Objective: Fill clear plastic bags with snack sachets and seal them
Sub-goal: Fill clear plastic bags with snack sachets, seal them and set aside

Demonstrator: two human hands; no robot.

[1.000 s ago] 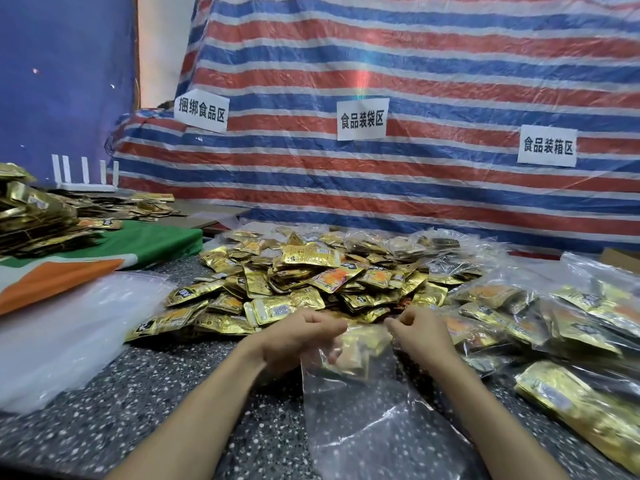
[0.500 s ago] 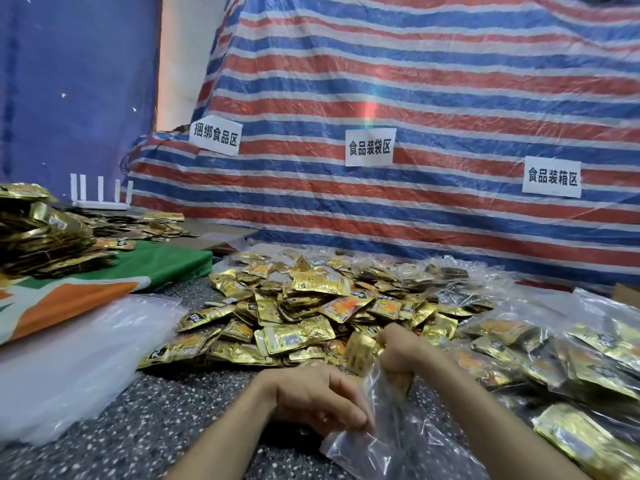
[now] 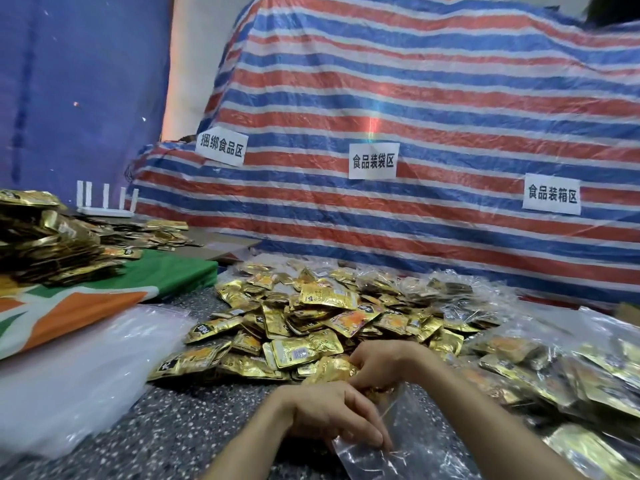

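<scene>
We pinch the clear bag [image 3: 412,455] at its mouth with the left hand [image 3: 329,412]. Our right hand [image 3: 381,360] clamps gold sachets [image 3: 330,368] right at that opening, beside the loose pile [image 3: 311,317].

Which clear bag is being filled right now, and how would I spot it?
Find the big heap of gold sachets mid-table. Directly in front, the left hand pinches a clear bag. Unlike the stuffed bags at right, it looks nearly empty.

Sachets [image 3: 318,327]: glossy gold foil, crinkled. Bag [image 3: 391,448]: clear thin plastic, shiny, creased. Tabletop [image 3: 194,420]: dark speckled stone-look, smooth. Tarp [image 3: 415,98]: woven striped plastic, slight sheen. Labels [image 3: 372,161]: matt white paper.
</scene>
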